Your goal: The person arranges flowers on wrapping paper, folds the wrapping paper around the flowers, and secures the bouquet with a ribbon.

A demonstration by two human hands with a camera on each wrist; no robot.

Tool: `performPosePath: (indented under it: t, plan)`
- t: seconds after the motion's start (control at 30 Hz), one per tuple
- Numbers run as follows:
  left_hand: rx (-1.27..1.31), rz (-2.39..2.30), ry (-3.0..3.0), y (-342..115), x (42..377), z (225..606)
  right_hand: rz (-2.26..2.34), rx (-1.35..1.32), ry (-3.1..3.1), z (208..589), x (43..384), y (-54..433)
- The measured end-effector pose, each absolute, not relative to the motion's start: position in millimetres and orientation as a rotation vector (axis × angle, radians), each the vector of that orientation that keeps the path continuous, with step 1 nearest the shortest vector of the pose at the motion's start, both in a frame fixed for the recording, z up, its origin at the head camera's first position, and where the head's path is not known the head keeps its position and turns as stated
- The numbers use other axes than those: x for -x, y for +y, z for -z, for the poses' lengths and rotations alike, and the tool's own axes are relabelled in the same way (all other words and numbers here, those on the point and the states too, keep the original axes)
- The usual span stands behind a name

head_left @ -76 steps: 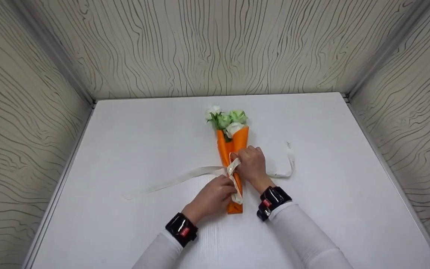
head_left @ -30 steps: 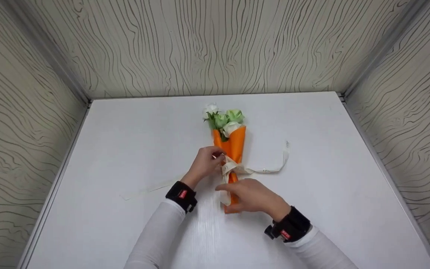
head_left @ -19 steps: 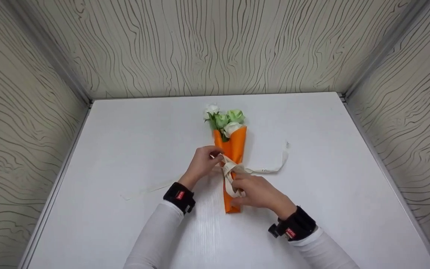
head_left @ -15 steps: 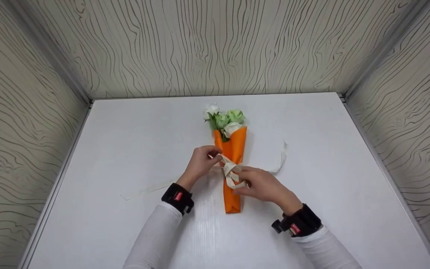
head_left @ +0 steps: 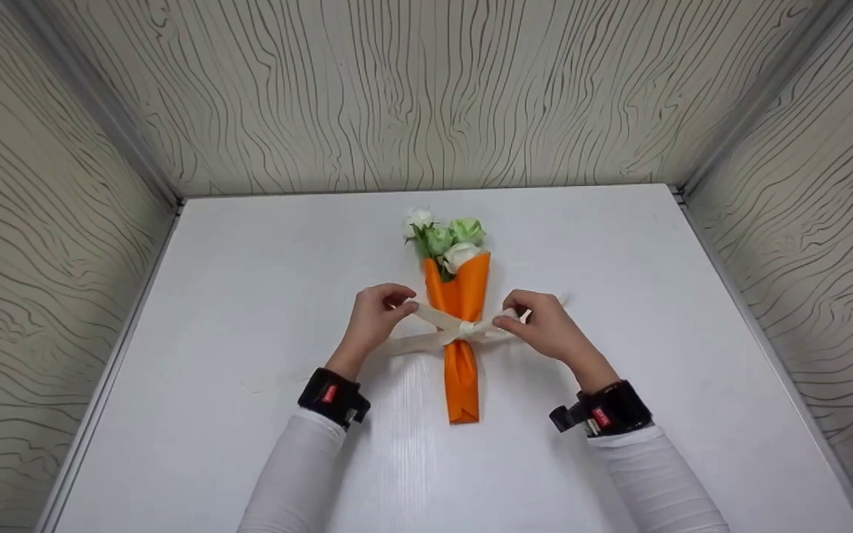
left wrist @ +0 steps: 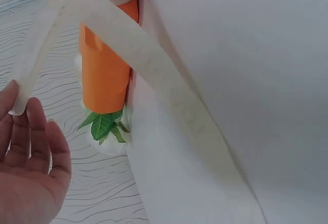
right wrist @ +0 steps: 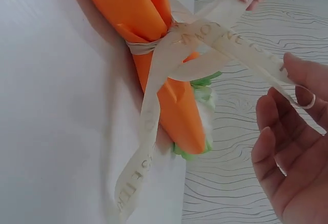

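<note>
A bouquet of white and pale green flowers (head_left: 462, 255) in orange wrapping paper (head_left: 462, 392) lies on the white table. Cream ribbon (head_left: 434, 317) circles its waist, gathered in a knot (head_left: 466, 330) at the front. To the left, my left hand (head_left: 376, 320) pinches one part of the ribbon between thumb and fingers. My right hand (head_left: 545, 326) pinches another part on the opposite side, where the right wrist view shows a folded loop (right wrist: 251, 60) with printed letters. Both parts stretch outward from the knot.
A loose ribbon tail (left wrist: 189, 116) runs away from the bouquet on the left; another tail (right wrist: 136, 178), also lettered, hangs on the right. Wood-grain patterned walls (head_left: 426, 96) stand behind the white table (head_left: 249, 266) and along both sides.
My hands have moved apart, the left one leftward and the right one up and rightward from the lower wrapper. The ribbon between them is pulled outward and the knot looks smaller. The bouquet stays put.
</note>
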State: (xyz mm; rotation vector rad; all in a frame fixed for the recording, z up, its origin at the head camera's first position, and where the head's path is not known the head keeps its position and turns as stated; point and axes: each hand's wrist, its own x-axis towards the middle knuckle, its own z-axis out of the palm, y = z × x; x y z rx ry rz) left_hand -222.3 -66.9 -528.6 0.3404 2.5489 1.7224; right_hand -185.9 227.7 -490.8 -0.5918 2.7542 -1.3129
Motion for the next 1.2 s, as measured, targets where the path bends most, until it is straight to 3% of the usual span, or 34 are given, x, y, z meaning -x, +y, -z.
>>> performPosePath:
  t: [0.5, 1.2]
  plan:
    - [-0.167, -1.669, 2.561, -93.0, 216.1, 542.0, 1.674, -0.075, 2.606, 524.1, 216.5, 248.6]
    - [-0.083, -1.610, 2.620, -109.1, 214.3, 552.3, 1.481, -0.149, 2.641, 542.7, 232.6, 263.0]
